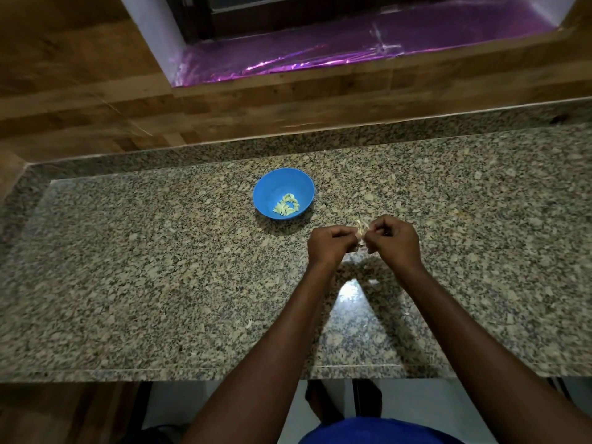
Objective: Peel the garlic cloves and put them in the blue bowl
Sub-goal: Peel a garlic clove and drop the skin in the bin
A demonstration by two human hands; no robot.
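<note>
A speckled granite desk (160,267) is seen from above, backed by a wooden wall (80,91) and a window sill covered in shiny purple film (352,46). No brand, label or writing can be read anywhere in view.

A blue bowl (283,193) stands on the desk, just beyond the hands and slightly to their left. A small heap of peeled garlic cloves (286,205) lies in its bottom.

The left hand (331,245) and the right hand (395,241) are held close together above the desk, near the bowl but apart from it. The fingers of both hands are curled, and a pale garlic clove (361,232) with loose skin is pinched between them. Scraps of garlic skin (373,282) are scattered on the desk below and near the hands.

A blue garment (378,432) is visible at the bottom edge.
</note>
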